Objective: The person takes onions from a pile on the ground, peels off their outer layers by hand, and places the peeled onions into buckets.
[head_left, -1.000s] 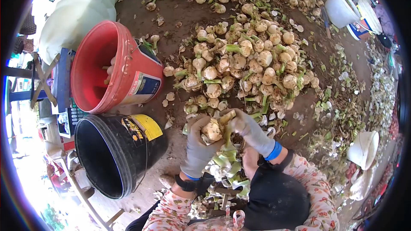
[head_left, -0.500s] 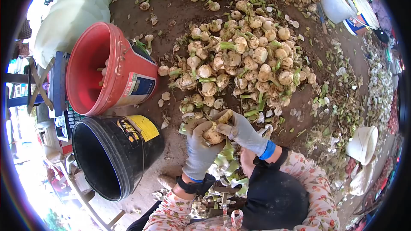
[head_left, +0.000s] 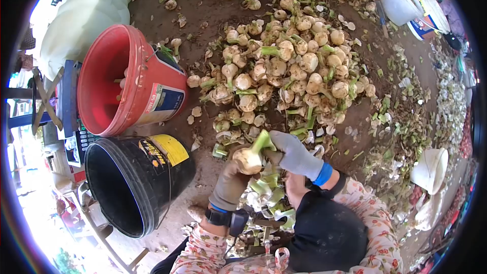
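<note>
A garlic bulb (head_left: 248, 161) with a short green stalk sits in my left hand (head_left: 229, 181), whose gloved fingers are closed round it. The stalk tilts up and to the right. Close beside that stalk is my right hand (head_left: 297, 158), in a grey glove, its fingers curled together; what they pinch, if anything, is hidden. Below the hands lie peeled leaves and skins (head_left: 269, 193), between my legs. Just beyond the hands is a large heap of garlic bulbs (head_left: 284, 71), dirty and with cut stalks.
On the left, a red bucket (head_left: 144, 78) with a few pale bulbs inside and a black bucket (head_left: 152, 182) lie tipped towards the left. White buckets (head_left: 401, 4) stand at the far right. A white container (head_left: 430, 171) lies right of me among scattered skins (head_left: 406, 116).
The bulb has turned, so its green stalk and paler side now show. My right hand has shifted slightly right, away from the bulb; my left hand has rotated beneath it.
</note>
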`<state>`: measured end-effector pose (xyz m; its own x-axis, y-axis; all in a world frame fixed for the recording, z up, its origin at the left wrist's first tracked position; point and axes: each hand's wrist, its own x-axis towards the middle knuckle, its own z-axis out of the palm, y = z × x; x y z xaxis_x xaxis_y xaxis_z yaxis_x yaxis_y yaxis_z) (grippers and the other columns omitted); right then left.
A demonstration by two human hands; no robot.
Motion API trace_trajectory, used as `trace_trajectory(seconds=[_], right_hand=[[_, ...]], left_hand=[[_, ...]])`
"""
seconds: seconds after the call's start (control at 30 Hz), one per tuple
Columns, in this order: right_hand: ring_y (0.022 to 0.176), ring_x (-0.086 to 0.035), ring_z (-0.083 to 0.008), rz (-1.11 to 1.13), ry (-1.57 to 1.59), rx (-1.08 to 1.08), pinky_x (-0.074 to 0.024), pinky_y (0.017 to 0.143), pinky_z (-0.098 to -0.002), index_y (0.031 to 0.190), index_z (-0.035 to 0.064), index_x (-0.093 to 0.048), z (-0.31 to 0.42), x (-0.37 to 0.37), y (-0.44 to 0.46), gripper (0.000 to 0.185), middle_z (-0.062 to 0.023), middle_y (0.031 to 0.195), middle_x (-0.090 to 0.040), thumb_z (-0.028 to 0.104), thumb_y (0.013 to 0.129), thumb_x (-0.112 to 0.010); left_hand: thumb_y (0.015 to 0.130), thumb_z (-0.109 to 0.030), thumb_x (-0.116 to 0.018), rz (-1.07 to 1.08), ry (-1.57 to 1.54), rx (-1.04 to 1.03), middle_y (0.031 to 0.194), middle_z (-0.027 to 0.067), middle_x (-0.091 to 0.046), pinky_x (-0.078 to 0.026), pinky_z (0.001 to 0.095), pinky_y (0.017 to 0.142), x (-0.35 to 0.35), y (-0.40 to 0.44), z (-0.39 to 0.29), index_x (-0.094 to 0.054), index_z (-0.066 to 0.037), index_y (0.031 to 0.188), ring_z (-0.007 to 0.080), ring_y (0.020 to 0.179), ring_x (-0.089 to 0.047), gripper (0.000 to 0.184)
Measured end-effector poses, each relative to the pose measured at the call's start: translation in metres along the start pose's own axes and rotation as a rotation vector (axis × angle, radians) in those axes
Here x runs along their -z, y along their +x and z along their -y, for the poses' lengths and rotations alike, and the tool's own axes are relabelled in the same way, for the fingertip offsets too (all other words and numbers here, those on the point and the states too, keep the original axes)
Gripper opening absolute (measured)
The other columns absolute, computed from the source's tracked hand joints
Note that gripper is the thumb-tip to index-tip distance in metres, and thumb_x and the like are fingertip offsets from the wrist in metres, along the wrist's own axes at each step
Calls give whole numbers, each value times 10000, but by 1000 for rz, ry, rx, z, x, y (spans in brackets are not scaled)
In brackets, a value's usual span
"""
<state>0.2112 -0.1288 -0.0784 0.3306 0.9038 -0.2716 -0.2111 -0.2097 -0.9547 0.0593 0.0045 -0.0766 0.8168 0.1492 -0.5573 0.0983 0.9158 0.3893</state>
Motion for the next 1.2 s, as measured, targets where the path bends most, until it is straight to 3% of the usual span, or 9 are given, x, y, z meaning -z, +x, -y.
trace_trajectory(seconds=[0.03, 0.17, 0.27, 0.4, 0.43, 0.57, 0.77, 0.93, 1.2], right_hand=[[938, -532, -133, -62, -46, 116, -440, 818, -276, 1084, 35, -577, -10, -6, 0, 232, -45, 1043, -577, 115, 868, -607], [977, -553, -273, -156, -246, 331, -442, 813, -316, 1104, 12, -547, -6, -9, 3, 295, -130, 1087, -558, 113, 839, -629], [913, -575, -327, -257, -232, 222, -455, 785, -337, 1101, 4, -534, -10, -14, 3, 302, -168, 981, -578, 117, 836, -625], [818, -582, -365, -278, -156, 172, -460, 729, -365, 1056, -9, -536, -13, -16, -1, 261, -193, 865, -578, 114, 837, -606], [739, -590, -262, -218, -235, 145, -452, 662, -317, 1033, -1, -550, -16, -14, -3, 222, -126, 854, -602, 99, 840, -595], [644, -481, -24, -76, 252, -92, -399, 546, -207, 1002, 22, -571, 2, -5, -5, 160, 35, 731, -554, 147, 903, -563], [631, -492, -28, 228, 352, -57, -395, 539, -194, 1088, 32, -581, 16, 0, -16, 228, 14, 760, -598, 149, 892, -575], [767, -578, -110, 279, 423, -125, -472, 674, -255, 1101, -4, -578, -3, 16, -9, 333, -31, 887, -621, 135, 816, -678], [698, -568, -327, -511, -689, 217, -446, 617, -370, 973, 13, -558, -6, 6, 0, 201, -160, 777, -558, 67, 783, -594]], left_hand=[[834, -520, -533, -124, 13, -39, 1008, 69, -592, -495, 306, 685, 1, -1, 11, -494, -83, 1182, 196, 818, -579, 560], [834, -734, -253, 86, -37, 131, 853, 58, -624, -480, 305, 546, 7, 4, 3, -516, -107, 1177, 199, 685, -598, 761], [840, -726, -255, -142, 308, -17, 888, 56, -625, -482, 289, 551, -7, 4, 3, -515, -109, 1180, 193, 712, -602, 751], [849, -316, -613, -277, 879, -523, 1119, 101, -560, -486, 304, 830, -15, 1, 12, -461, -11, 1238, 172, 976, -561, 516], [809, -113, -635, -290, 782, -419, 1197, 124, -518, -442, 302, 914, -16, -6, 4, -410, 23, 1287, 173, 1057, -520, 545], [851, -133, -598, -285, 562, -270, 1238, 136, -505, -457, 280, 894, -24, -13, -17, -354, 4, 1347, 189, 1064, -528, 570], [707, -264, -768, -120, 647, -448, 1156, 101, -540, -478, 281, 863, -24, -12, -12, -374, -13, 1307, 179, 1013, -556, 761], [584, -229, -816, -40, 401, -130, 1108, 70, -557, -487, 290, 851, -13, -17, -14, -400, -19, 1270, 175, 1014, -560, 829], [584, -172, -801, 238, 123, 69, 1138, 85, -556, -446, 344, 926, 26, -20, -9, -345, -35, 1351, 212, 1053, -553, 902]])
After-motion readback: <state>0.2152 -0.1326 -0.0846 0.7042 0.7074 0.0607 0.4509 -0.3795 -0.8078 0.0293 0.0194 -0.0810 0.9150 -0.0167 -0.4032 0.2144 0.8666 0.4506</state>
